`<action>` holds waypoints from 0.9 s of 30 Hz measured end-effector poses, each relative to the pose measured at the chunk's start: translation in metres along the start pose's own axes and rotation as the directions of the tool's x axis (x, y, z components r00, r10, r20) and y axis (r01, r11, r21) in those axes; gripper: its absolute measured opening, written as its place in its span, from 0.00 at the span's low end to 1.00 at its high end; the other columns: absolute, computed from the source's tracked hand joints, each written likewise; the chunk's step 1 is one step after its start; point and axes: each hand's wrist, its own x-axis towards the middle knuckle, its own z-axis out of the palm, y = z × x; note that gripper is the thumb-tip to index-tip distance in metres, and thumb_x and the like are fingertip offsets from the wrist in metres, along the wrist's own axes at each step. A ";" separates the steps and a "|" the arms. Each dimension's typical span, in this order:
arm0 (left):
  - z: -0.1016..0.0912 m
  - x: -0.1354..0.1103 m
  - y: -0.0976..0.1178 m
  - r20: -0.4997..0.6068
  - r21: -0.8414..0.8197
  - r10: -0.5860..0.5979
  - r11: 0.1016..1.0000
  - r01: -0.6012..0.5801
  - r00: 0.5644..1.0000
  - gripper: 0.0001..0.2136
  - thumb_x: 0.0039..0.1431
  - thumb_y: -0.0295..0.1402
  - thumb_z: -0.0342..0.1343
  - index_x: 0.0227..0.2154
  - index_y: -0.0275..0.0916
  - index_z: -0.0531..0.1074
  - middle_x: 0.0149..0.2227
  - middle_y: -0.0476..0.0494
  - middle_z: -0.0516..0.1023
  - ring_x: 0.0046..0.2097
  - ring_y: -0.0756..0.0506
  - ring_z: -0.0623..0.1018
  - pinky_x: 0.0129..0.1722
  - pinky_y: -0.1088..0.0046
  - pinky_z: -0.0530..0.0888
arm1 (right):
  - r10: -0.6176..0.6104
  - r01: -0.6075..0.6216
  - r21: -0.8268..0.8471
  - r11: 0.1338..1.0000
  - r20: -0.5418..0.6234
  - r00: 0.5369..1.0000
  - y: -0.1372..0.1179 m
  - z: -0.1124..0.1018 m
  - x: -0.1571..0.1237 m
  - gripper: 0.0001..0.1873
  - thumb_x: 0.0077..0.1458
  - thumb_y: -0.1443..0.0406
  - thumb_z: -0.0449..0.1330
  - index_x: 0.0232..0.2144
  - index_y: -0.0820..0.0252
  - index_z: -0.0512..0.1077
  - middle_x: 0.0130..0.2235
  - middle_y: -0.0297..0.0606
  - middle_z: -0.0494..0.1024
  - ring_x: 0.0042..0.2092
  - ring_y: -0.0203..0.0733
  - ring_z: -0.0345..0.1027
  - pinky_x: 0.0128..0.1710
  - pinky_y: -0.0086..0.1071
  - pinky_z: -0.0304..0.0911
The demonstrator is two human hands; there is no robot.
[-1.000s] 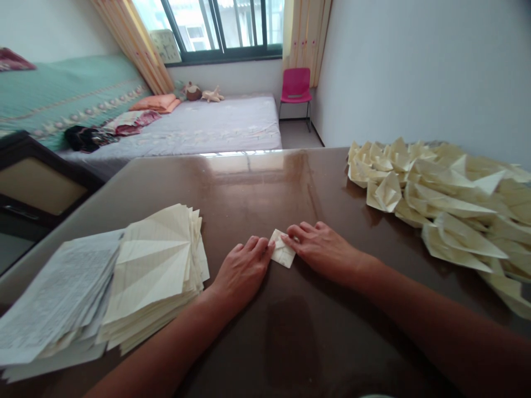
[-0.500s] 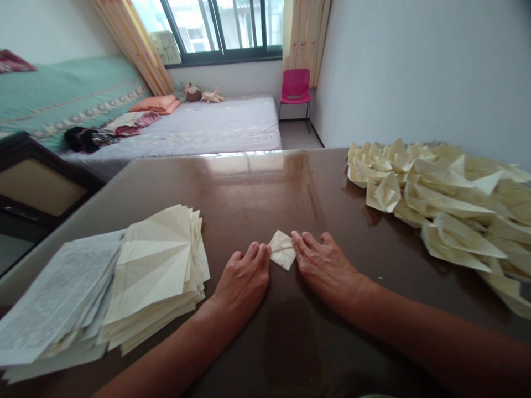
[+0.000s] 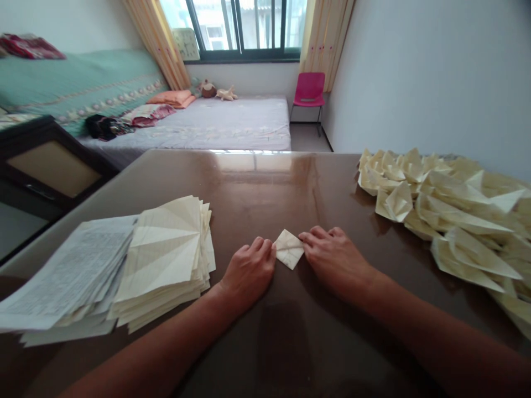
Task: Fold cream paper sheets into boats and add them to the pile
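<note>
A small folded paper square [image 3: 289, 250] lies turned like a diamond on the brown table [image 3: 257, 188]. The fingers of my left hand [image 3: 252, 268] are closed on its left corner. At the opposite corner, my right hand [image 3: 332, 257] pinches the paper between curled fingers. Both thumbs are mostly hidden behind the hands. Faint crease lines run across the top face of the square.
On the left stand a stack of creased cream paper [image 3: 166, 243] and a pile of printed sheets [image 3: 78, 271]. Many folded paper boats [image 3: 460, 204] crowd the right side by the wall. Beyond the table are a bed [image 3: 240, 121] and a pink chair [image 3: 310, 89].
My view has turned slightly left, so the scene sits farther right. The right fingers, flatter before, are now curled at the paper's corner. The left hand stays at the other corner.
</note>
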 end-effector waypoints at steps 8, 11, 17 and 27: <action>0.005 -0.001 -0.004 -0.085 -0.172 0.009 0.985 -0.024 0.996 0.06 0.62 0.29 0.49 0.36 0.40 0.72 0.35 0.45 0.72 0.38 0.45 0.71 0.34 0.69 0.71 | 0.146 -0.132 0.333 0.934 -0.020 0.989 0.018 0.016 0.015 0.13 0.59 0.54 0.53 0.33 0.57 0.69 0.36 0.36 0.75 0.34 0.39 0.68 0.28 0.30 0.54; 0.004 -0.001 -0.005 -0.097 -0.222 -0.015 0.975 -0.006 0.995 0.07 0.62 0.29 0.48 0.32 0.40 0.71 0.34 0.46 0.73 0.38 0.45 0.71 0.34 0.70 0.71 | 0.158 -0.129 0.559 0.819 -0.003 0.987 0.023 0.024 0.018 0.10 0.56 0.57 0.57 0.31 0.58 0.69 0.32 0.33 0.74 0.31 0.36 0.67 0.28 0.28 0.55; 0.009 0.003 -0.008 -0.214 -0.516 -0.275 0.847 0.130 0.937 0.15 0.63 0.35 0.49 0.52 0.39 0.64 0.49 0.41 0.70 0.44 0.47 0.73 0.39 0.72 0.73 | 0.105 0.041 0.864 0.501 -0.107 0.989 0.019 0.016 0.021 0.07 0.56 0.63 0.56 0.35 0.59 0.72 0.30 0.31 0.75 0.29 0.32 0.65 0.30 0.26 0.60; 0.019 0.010 -0.014 0.018 -0.939 -0.404 0.308 0.155 0.915 0.07 0.63 0.36 0.50 0.37 0.39 0.68 0.34 0.48 0.74 0.34 0.50 0.75 0.35 0.76 0.73 | 0.224 0.045 0.949 0.313 -0.119 0.967 0.019 0.029 0.028 0.22 0.45 0.59 0.67 0.42 0.58 0.67 0.38 0.34 0.75 0.36 0.37 0.69 0.34 0.29 0.65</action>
